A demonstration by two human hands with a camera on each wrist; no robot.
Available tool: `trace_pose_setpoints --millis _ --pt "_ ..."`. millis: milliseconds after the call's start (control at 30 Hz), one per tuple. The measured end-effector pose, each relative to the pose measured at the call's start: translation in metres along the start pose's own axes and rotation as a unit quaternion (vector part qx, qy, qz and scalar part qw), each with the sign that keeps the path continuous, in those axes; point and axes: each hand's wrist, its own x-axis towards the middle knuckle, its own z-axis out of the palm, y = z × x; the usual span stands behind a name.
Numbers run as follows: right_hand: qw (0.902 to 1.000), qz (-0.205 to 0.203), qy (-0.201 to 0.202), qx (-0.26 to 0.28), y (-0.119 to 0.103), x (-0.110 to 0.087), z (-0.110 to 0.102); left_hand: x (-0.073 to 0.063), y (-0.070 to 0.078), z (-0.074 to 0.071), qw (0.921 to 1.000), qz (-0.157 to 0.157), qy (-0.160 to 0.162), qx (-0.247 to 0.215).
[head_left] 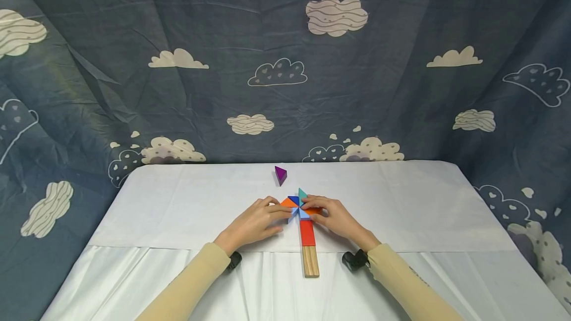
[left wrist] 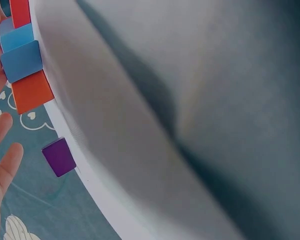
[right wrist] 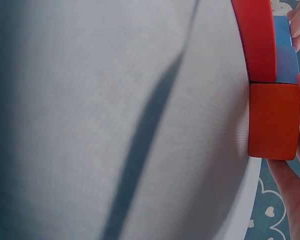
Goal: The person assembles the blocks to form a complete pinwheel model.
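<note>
Triangular blocks form a pinwheel at the middle of the table. Orange (head_left: 290,202), dark blue (head_left: 293,199), teal (head_left: 302,193) and light blue (head_left: 304,215) pieces meet at its centre. My left hand (head_left: 256,222) touches its left side, by a light blue block (left wrist: 22,61), with the fingers loosely spread. On the other side, my right hand (head_left: 334,216) holds an orange triangular block (right wrist: 274,121) between thumb and fingers; part of that block is hidden. A red block (head_left: 307,233) and a wooden block (head_left: 310,261) run in line below the pinwheel.
A purple triangular block (head_left: 281,175) lies apart, beyond the pinwheel toward the back edge. White cloth (head_left: 178,212) covers the table. A dark curtain (head_left: 267,103) with a cloud print hangs behind and at both sides.
</note>
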Motion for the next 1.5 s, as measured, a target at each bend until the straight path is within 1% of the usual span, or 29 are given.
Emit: trace_pose_setpoints --millis 300,533,667,767,833,967,1233,1333,1500 --pt "1.0 0.002 0.0 0.007 -0.001 0.0 -0.001 0.0 -0.001 0.0 1.0 0.0 0.001 -0.005" --pt "1.0 0.001 0.001 0.008 -0.001 0.0 0.0 0.002 -0.004 -0.002 0.9993 -0.013 0.009 -0.033" --pt "1.0 0.005 0.0 0.007 -0.001 0.0 0.0 0.004 -0.01 -0.006 0.9976 -0.033 0.02 -0.057" --pt "0.9999 0.008 0.001 0.007 -0.002 0.001 0.0 0.007 -0.016 -0.009 0.996 -0.055 0.026 -0.065" --pt "0.9999 0.01 0.001 0.008 -0.002 0.001 0.0 0.009 -0.02 -0.011 0.9956 -0.067 0.026 -0.06" --pt "0.9999 0.013 -0.001 0.003 -0.001 0.001 0.0 0.013 -0.027 -0.012 0.9951 -0.074 0.029 -0.058" --pt "0.9997 0.023 -0.003 -0.002 -0.002 0.0 0.001 0.024 -0.039 -0.007 0.9927 -0.086 0.051 -0.067" --pt "0.9997 0.026 -0.005 -0.001 -0.002 0.0 0.001 0.029 -0.044 -0.006 0.9917 -0.099 0.05 -0.065" --pt "0.9997 0.024 -0.007 0.002 -0.001 0.0 0.001 0.035 -0.054 -0.004 0.9893 -0.135 0.031 -0.047"
